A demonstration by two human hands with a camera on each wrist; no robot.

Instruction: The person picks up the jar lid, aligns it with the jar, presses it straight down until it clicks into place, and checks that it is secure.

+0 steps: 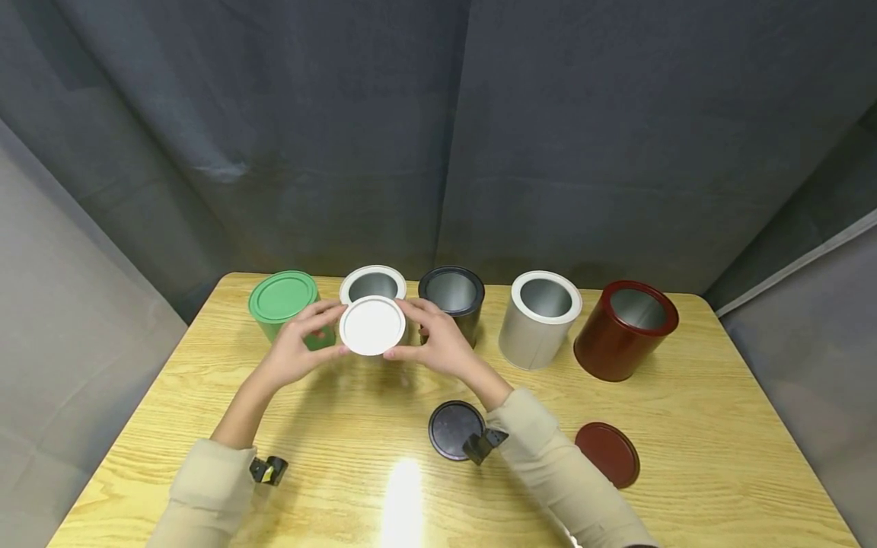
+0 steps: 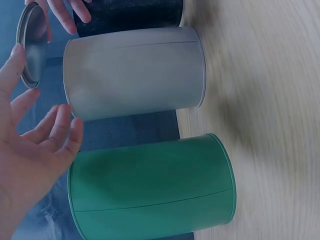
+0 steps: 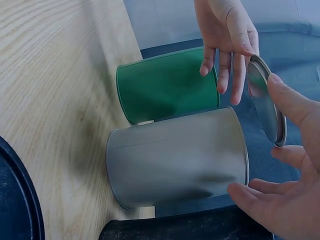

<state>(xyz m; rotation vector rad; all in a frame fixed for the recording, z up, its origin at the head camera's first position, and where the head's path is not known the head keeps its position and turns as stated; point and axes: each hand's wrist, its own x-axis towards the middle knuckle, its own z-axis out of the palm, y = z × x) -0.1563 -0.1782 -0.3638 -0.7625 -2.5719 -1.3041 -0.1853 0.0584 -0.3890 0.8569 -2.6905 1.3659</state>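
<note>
Both hands hold a round white lid [image 1: 372, 326] by its opposite edges, raised above the table. Thumb and forefinger of my left hand [image 1: 299, 346] pinch its left edge; those of my right hand [image 1: 438, 340] pinch the right. Its bare metal underside [image 3: 265, 107] shows in the right wrist view. Just behind and below the lid stands an uncovered white can [image 2: 135, 72], partly hidden by it in the head view. A green can [image 2: 155, 187] with a green lid [image 1: 282, 297] on top is beside my left hand. An uncovered black can [image 1: 473, 323] stands behind my right hand.
Farther right stand another uncovered white can [image 1: 530, 335] and an uncovered dark red can [image 1: 606, 342]. A black lid [image 1: 452, 430] lies near the right wrist, and a dark red lid [image 1: 610, 455] by the right sleeve. Grey curtains [image 1: 342, 152] hang behind the wooden table [image 1: 342, 472].
</note>
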